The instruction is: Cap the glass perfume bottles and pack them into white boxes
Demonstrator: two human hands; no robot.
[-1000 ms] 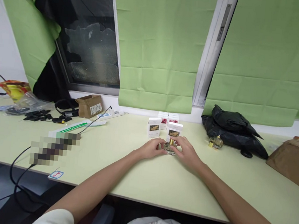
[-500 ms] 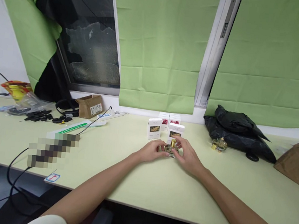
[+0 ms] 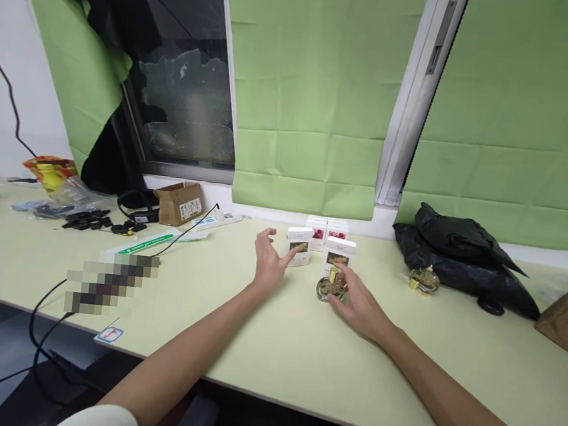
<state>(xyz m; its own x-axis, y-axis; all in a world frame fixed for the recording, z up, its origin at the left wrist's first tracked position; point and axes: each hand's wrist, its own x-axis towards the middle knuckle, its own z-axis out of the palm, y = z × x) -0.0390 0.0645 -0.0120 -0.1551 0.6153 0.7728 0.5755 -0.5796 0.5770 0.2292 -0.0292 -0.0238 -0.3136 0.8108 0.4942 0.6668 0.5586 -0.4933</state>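
- Fingers of the right hand grip the small round glass bottle with a gold cap, standing on the pale green tabletop
- Left hand released, fingertips at a white carton

Bottle before boxes — bag right, on table

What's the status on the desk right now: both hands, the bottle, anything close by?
Left hand open, reaching at white box. Right hand grips perfume bottle, upright on desk. Second box right behind bottle.
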